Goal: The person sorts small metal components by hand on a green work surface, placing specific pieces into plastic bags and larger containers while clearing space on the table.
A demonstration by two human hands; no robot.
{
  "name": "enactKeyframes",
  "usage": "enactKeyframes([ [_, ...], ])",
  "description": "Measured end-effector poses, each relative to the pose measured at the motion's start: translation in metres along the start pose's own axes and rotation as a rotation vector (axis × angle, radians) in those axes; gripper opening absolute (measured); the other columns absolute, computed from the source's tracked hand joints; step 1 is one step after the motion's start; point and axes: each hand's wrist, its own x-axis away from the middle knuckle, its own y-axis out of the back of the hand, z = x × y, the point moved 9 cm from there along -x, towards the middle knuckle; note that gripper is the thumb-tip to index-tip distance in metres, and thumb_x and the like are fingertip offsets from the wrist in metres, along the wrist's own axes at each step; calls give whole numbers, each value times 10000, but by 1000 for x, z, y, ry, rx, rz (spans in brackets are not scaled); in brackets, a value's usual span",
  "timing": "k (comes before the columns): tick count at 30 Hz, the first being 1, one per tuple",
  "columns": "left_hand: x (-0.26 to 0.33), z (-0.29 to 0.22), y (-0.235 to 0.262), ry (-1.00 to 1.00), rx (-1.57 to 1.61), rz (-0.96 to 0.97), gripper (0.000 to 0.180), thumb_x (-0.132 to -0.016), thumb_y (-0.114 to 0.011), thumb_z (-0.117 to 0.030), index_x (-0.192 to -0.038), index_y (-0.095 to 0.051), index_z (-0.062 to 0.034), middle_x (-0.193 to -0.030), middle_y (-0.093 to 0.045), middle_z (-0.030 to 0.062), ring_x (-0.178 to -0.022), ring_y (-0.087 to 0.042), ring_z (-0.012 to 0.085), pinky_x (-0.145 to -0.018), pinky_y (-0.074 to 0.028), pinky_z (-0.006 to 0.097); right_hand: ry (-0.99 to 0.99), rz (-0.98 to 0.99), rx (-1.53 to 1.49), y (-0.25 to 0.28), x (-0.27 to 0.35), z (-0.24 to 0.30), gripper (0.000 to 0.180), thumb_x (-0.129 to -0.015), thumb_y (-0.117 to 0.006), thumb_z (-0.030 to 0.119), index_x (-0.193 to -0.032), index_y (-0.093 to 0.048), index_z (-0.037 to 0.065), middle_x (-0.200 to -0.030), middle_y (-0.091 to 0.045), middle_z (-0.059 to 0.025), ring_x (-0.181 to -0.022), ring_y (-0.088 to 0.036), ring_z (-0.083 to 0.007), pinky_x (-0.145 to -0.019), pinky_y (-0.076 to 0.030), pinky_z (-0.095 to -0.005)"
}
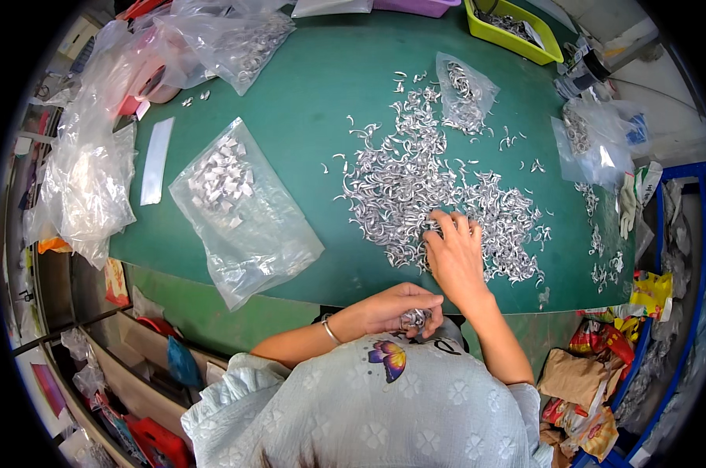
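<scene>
A wide heap of small curved silvery metal pieces lies spread over the green table. My right hand reaches into the heap's near side, its fingers bent down among the pieces; whether they grip any is hidden. Close to my body, at the table's front edge, my left hand is cupped and closed around several of the same curved metal pieces. Left of the heap lies a clear plastic bag with small whitish-silver pieces in its far part.
A small bag of metal pieces lies at the heap's far side. Farther back stands a yellow-green tray. Plastic bags crowd the left side, near a pale flat strip. Another filled bag is at the right edge.
</scene>
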Motion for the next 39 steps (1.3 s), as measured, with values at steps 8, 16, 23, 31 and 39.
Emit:
enactKeyframes([
  [8, -1, 6, 6, 25, 121, -62, 378, -1000, -485, -325, -719, -518, -74, -659, -508, 20, -515, -452, 89, -401, -307, 214, 87, 92, 40, 1, -12, 2, 168, -703, -612, 14, -866, -649, 33, -1146, -532, -111, -1113, -469, -293, -974, -333, -495],
  [16, 0, 4, 10, 11, 147, -131, 321, -1002, -481, -296, -799, -542, -55, -645, -476, 9, -516, -423, 82, -403, -295, 212, 67, 87, -19, 0, -6, -4, 118, -765, -646, 45, -876, -606, 33, -1161, -521, -100, -1125, -460, -302, -1000, -295, -495],
  [23, -2, 5, 12, -7, 152, -99, 306, -1004, -474, -295, -825, -556, -60, -654, -480, 7, -535, -441, 83, -410, -307, 210, 74, 72, 11, -1, -12, -4, 166, -742, -625, 28, -908, -620, 26, -1151, -530, -107, -1143, -462, -291, -1017, -300, -505],
  [31, -1, -1, 21, -46, 207, -186, 302, -1005, -471, -306, -893, -589, -52, -675, -492, 10, -555, -461, 84, -419, -317, 209, -97, -175, -269, 32, -5, -33, 128, -766, -654, 0, -845, -564, 46, -884, -593, -65, -903, -552, -279, -925, -340, -420],
  [39, -3, -7, 25, -78, 265, -177, 366, -1007, -459, -359, -1103, -588, -30, -776, -550, 32, -601, -511, 103, -438, -358, 212, -307, -88, -736, 48, 11, -38, 178, -736, -715, -10, -896, -658, 42, -804, -640, -53, -782, -588, -204, -773, -430, -331],
])
